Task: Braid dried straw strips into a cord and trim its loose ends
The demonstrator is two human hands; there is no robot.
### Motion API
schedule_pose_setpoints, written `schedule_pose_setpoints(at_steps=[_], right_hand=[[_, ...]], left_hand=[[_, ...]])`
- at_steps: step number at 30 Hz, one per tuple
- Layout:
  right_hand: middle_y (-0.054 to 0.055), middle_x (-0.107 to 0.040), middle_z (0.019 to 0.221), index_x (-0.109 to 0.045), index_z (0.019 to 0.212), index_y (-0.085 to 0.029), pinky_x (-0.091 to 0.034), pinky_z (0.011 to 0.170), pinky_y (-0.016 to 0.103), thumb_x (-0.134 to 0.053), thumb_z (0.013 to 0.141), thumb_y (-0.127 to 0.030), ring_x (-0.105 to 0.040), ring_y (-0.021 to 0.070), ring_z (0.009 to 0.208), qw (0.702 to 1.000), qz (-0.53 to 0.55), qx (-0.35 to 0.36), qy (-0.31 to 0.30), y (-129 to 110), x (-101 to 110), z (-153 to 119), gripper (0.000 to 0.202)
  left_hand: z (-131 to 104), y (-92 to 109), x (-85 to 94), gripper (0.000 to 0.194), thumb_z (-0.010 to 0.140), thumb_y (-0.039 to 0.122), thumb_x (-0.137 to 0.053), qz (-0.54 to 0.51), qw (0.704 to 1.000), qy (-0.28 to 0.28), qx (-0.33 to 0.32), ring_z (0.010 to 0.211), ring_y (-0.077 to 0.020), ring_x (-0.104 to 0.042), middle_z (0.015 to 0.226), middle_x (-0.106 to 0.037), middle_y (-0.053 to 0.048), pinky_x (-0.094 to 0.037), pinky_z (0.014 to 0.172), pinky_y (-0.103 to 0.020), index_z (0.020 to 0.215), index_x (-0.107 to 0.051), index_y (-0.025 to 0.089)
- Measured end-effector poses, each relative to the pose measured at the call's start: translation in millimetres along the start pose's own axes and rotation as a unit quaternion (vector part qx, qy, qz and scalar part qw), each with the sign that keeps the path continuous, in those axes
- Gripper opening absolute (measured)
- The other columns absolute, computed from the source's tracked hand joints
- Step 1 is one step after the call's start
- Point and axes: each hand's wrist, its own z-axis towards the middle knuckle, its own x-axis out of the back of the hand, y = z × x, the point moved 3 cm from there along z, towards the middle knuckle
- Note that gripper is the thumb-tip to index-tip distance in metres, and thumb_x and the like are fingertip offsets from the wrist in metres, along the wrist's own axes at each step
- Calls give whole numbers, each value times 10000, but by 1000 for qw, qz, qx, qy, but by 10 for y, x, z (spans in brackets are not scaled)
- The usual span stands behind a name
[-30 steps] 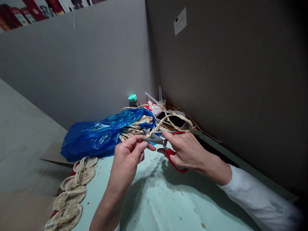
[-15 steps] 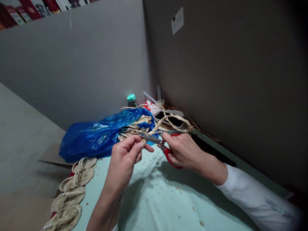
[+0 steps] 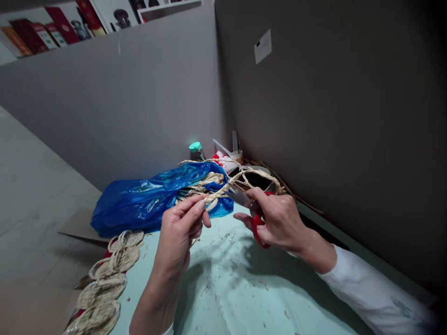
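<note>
Between thumb and fingers, my left hand (image 3: 184, 223) pinches the end of a pale braided straw cord (image 3: 217, 195). The cord runs up and to the right, curving in a loop over the dark items behind. My right hand (image 3: 275, 216) grips red-handled scissors (image 3: 259, 228), whose blades point left and lie close to the cord; whether they touch it I cannot tell. Behind my left hand lies a blue plastic bag (image 3: 131, 204) with loose straw strands (image 3: 213, 179) showing at its mouth.
Woven straw pieces (image 3: 108, 284) line the left edge of the pale green table (image 3: 230, 288), which carries small scraps. A jar with a turquoise lid (image 3: 195, 147) and a cup with sticks (image 3: 236, 154) stand at the back corner, against grey partitions (image 3: 157, 93).
The scissors have moved right, away from my left fingers, and their blades now lie farther along the cord. The view has tilted up slightly, showing more of the shelf.
</note>
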Motion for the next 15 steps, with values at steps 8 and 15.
schedule_pose_setpoints(at_steps=[8,15], right_hand=[[58,-663,721,-557,1045,-144,-253,555,277,-552,824,-434,-582,198,648,995,-46,-20,-89,-8,-120,-20,365],[81,-642,700,-561,1008,-137,-252,555,283,-545,778,-307,-553,211,629,992,-47,-33,-115,1,-135,-25,286]], left_hand=[[-58,24,-57,299,755,287,-712,-44,998,-25,23,404,-13,-211,537,-568,5,-104,404,-185,985,-705,97],[-88,-35,-121,310,811,288,-667,11,998,-56,13,443,-31,-209,545,-542,8,-109,430,-204,1067,-723,123]])
